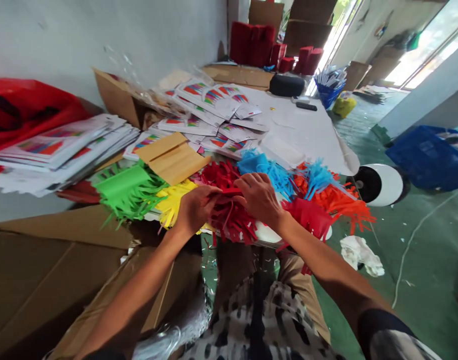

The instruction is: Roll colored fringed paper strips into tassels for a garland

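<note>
Both my hands meet over a bundle of red fringed paper (229, 217) at the near edge of the white table (311, 132). My left hand (197, 207) is closed, pinching the red fringe from the left. My right hand (257, 196) curls over the same red piece from the right, fingers bent on it. Around them lie more fringed paper bundles: green (129, 192), yellow (174, 202), blue (264, 167) and orange (337, 200).
Stacks of printed packets (60, 145) and loose ones (214, 100) cover the table's left and middle. Cardboard pieces (172, 157) lie by them. Open cardboard boxes (56, 280) stand at my left. A blue crate (427, 155), a black-and-white disc (379, 184) and crumpled paper (362, 255) sit on the green floor.
</note>
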The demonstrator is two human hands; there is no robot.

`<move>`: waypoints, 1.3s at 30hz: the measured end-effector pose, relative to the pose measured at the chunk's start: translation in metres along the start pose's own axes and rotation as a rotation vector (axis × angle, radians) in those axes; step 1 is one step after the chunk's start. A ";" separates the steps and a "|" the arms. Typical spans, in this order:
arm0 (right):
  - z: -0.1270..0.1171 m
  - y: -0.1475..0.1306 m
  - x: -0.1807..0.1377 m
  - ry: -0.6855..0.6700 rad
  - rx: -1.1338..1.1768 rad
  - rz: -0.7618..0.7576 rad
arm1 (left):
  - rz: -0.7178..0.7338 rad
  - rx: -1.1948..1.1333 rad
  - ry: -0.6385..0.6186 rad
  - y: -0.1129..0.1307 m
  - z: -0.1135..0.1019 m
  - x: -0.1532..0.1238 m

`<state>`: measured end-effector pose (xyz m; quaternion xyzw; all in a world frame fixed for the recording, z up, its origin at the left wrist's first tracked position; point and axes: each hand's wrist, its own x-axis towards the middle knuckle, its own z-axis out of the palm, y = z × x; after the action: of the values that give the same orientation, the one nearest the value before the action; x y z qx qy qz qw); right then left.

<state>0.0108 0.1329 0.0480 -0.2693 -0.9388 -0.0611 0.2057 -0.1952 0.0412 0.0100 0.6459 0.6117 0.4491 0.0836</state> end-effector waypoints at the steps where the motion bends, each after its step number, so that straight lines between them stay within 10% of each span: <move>1: 0.002 -0.002 0.008 -0.039 -0.009 -0.016 | -0.004 -0.007 0.000 0.000 -0.001 0.000; 39: 0.015 -0.010 0.016 0.218 0.735 0.093 | -0.216 -0.169 0.136 -0.002 -0.010 -0.004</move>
<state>-0.0122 0.1351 0.0410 -0.2118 -0.8576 0.2606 0.3895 -0.2028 0.0338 0.0119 0.5352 0.6417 0.5301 0.1440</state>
